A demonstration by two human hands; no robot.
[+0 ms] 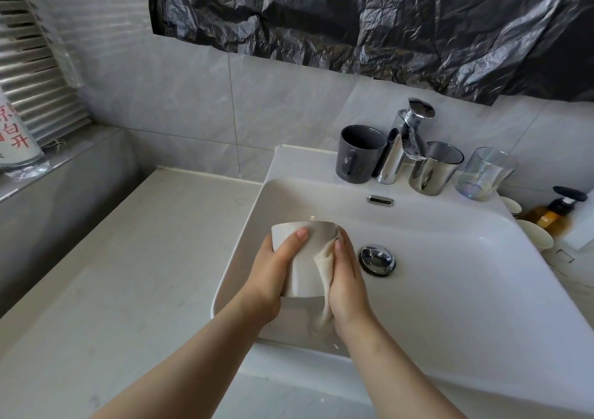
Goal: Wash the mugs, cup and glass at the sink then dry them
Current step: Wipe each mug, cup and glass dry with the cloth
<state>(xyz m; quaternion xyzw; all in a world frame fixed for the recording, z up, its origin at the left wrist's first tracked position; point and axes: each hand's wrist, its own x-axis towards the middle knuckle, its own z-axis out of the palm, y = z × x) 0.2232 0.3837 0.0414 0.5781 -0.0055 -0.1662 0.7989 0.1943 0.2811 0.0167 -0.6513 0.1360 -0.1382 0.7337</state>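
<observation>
Over the left part of the white sink (450, 290), my left hand (273, 270) grips a white mug (303, 258) with its thumb across the side. My right hand (345, 277) presses a pale cloth (323, 267) against the mug's right side and holds the cloth's hanging end. On the sink's back ledge stand a dark grey mug (358, 153), a shiny metal cup (434, 167) and a clear glass (485, 174). No water runs from the chrome faucet (403, 142).
A pale counter (112, 274) stretches to the left of the sink. The chrome drain plug (376, 259) sits in the basin. At the right edge stand an amber pump bottle (557, 209) and white paper cups (536, 238). Black plastic sheeting (385, 16) hangs above.
</observation>
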